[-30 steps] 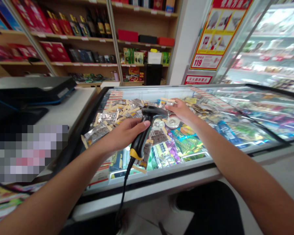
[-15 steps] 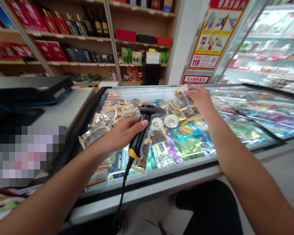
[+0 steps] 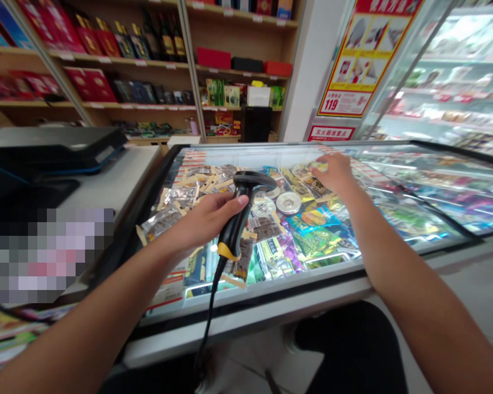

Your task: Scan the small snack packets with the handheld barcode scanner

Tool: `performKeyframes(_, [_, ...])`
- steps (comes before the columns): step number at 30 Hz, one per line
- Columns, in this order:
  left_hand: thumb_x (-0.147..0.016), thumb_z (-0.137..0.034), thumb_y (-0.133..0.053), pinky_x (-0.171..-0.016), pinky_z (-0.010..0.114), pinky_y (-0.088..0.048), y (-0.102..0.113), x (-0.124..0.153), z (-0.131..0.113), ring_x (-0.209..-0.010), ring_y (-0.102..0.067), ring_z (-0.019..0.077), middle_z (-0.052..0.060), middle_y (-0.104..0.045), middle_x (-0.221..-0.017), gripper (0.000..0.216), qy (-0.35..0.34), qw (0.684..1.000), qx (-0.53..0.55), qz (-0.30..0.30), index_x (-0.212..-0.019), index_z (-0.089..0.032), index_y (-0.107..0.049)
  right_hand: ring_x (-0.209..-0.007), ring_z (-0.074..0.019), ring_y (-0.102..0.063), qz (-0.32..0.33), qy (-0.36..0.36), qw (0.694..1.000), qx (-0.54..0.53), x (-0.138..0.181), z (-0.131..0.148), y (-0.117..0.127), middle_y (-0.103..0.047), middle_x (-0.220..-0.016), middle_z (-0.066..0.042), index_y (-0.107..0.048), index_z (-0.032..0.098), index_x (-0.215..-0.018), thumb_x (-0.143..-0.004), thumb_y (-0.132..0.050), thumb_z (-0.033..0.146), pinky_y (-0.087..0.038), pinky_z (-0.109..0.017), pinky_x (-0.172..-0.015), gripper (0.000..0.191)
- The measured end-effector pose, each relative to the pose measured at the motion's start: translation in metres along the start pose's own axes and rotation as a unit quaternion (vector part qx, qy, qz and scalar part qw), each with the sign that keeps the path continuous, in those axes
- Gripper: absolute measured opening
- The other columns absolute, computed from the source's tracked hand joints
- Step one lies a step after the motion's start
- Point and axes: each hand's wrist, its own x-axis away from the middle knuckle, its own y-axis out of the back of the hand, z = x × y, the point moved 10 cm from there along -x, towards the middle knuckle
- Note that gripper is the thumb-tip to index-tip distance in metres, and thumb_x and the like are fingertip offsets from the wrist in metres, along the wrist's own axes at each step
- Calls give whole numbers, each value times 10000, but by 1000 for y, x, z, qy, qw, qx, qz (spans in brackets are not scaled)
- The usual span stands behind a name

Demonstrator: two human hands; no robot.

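My left hand [image 3: 213, 219] is wrapped round the handle of a black barcode scanner [image 3: 235, 224] with a yellow base, its head upright and its cord hanging down. At the far side of the glass top my right hand [image 3: 334, 174] has its thumb and fingers apart, with nothing visibly between them. Just beneath and beside it lies a small clear-and-brown snack packet [image 3: 317, 187] among others. More brown packets [image 3: 164, 219] are spread over the left of the glass, and a round white-lidded tub [image 3: 288, 202] lies between the hands.
The glass-topped freezer [image 3: 230, 328] has a pale front edge close to my legs. A counter [image 3: 135, 175] with a dark flat device [image 3: 66, 148] stands at the left. Behind are wooden shelves [image 3: 148, 63] with boxes and bottles, and a red-yellow sign [image 3: 347, 60].
My right hand has let go of the snack packet, which was raised in its fingers and now lies on the pile. The left hand keeps the scanner in nearly the same place.
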Motion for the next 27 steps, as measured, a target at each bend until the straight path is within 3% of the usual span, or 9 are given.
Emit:
performKeyframes(2, [-860,-701,-605,-572,249,-418,0,0,1,-617,-562,135,29,-658,-722,543,2,1000,5,0,-795,-162,-613,-1062,-319,-660,86,48,988,-119,15,42,-15,-719,-1096,-138,-707,238,-1047,-870,-675,428,-486,-496,-989,262])
performKeyframes(4, [-861,-702,-604,-577,250,-425,0,-1,0,-627,-569,137,32,-666,-736,546,0,1000,20,1,-811,-159,-622,-1008,-285,-682,266,141,932,-202,49,97,-44,-733,-1117,-87,-727,267,-1090,-825,-731,513,-520,-438,-929,362])
performKeyframes(6, [-867,-697,-601,-584,250,-433,1,-1,0,-641,-579,139,34,-671,-751,546,-3,999,34,-2,-836,-154,-638,-1053,-290,-672,386,211,877,-194,88,136,-61,-711,-1209,-65,-726,290,-1164,-719,-822,559,-519,-420,-938,529])
performKeyframes(8, [-868,-685,-614,-584,247,-430,2,-1,0,-645,-578,137,29,-667,-753,539,-4,999,38,-9,-860,-148,-656,-1080,-308,-652,422,246,859,-151,109,152,-71,-688,-1229,-72,-715,283,-1194,-644,-873,573,-515,-423,-942,641])
performKeyframes(13, [-852,-704,-630,-601,245,-440,0,-1,0,-655,-575,132,25,-675,-763,564,-5,998,55,-4,-885,-143,-681,-937,-289,-655,415,211,877,-118,99,139,-79,-702,-1048,-74,-696,240,-1041,-727,-827,525,-533,-426,-832,443])
performKeyframes(17, [-835,-713,-644,-621,254,-458,-3,-1,1,-686,-596,144,24,-675,-765,566,0,997,74,-6,-876,-149,-670,-875,-294,-670,394,113,890,-201,73,113,-69,-722,-955,-68,-713,250,-892,-668,-880,487,-558,-453,-802,367])
performKeyframes(21, [-854,-675,-638,-599,249,-436,-4,0,2,-661,-579,133,18,-645,-730,526,7,997,71,-20,-826,-150,-644,-884,-298,-694,392,-60,843,-364,68,91,-71,-749,-1018,-81,-718,264,-945,-689,-877,482,-588,-438,-708,372])
performKeyframes(23, [-872,-666,-616,-577,245,-418,-5,1,1,-640,-559,124,21,-644,-730,522,3,998,67,-22,-828,-147,-646,-947,-288,-696,365,-109,815,-437,67,89,-70,-752,-1071,-70,-707,276,-1014,-727,-851,425,-595,-419,-729,354])
performKeyframes(27, [-863,-674,-617,-540,236,-398,-10,1,4,-612,-533,115,12,-626,-717,530,-1,998,64,-23,-830,-145,-647,-907,-234,-690,280,-182,795,-506,65,86,-68,-752,-975,-30,-674,259,-932,-700,-838,277,-584,-357,-754,284])
